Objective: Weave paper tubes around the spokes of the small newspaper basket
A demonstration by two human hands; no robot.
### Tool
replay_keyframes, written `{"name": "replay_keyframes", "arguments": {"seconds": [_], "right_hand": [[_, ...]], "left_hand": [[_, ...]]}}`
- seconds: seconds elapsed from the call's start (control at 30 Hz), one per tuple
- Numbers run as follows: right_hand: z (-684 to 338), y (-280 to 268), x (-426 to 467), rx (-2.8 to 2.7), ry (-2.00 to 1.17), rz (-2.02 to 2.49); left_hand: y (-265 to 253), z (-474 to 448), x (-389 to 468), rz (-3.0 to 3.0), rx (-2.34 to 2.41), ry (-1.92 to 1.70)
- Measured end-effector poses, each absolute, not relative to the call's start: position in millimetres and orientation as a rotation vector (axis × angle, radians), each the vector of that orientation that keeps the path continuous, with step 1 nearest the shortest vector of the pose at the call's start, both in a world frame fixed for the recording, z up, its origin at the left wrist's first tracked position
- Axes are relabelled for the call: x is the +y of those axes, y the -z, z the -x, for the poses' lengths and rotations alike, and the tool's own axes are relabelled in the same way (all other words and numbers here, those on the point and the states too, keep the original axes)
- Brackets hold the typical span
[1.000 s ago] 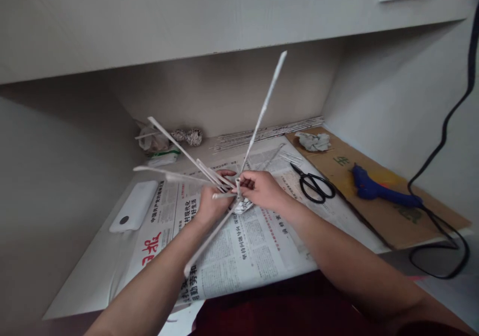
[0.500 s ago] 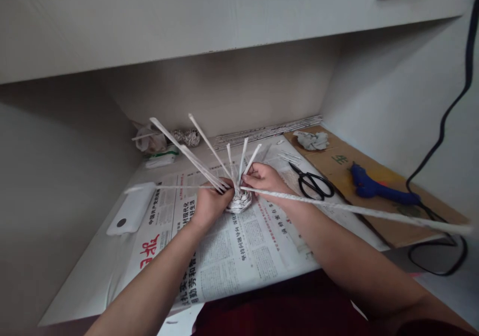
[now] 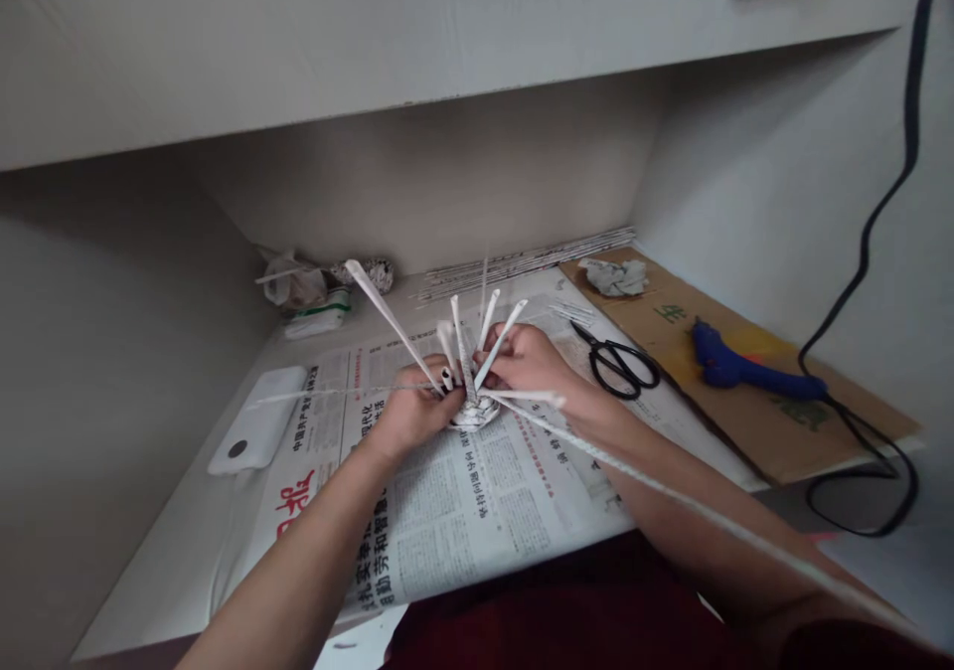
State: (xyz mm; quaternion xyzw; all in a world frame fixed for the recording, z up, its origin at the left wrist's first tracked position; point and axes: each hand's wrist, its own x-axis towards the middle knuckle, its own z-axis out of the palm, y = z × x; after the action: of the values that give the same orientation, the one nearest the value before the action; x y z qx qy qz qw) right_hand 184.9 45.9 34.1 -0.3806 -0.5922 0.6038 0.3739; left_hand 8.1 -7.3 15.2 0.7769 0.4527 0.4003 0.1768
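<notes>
As I watch from my remote post, the woven paper base (image 3: 477, 413) sits centre-frame, lower rounds done, I judge; left hand (image 3: 413, 407) grips its left edge, right hand (image 3: 528, 357) pinches among paper tubes (image 3: 508, 332), free lengths unwoven.

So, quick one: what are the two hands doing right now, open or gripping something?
Left hand: closed, holding the side of the woven paper piece.
Right hand: fingers curled by the paper sticks; grip partly hidden, cannot tell.
</notes>
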Motion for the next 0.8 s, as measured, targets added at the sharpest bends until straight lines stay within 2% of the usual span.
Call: {"name": "replay_keyframes", "arguments": {"seconds": [0.47,0.8], "right_hand": [[-185,-23,43,-1.654,-1.301,1.007],[-185,-27,38,-1.912,-1.018,1.004]], "left_hand": [[-18,-10,-8,-2.253,1.204,-1.131],[-6,-14,-9,-1.909,1.602,-1.232]]}}
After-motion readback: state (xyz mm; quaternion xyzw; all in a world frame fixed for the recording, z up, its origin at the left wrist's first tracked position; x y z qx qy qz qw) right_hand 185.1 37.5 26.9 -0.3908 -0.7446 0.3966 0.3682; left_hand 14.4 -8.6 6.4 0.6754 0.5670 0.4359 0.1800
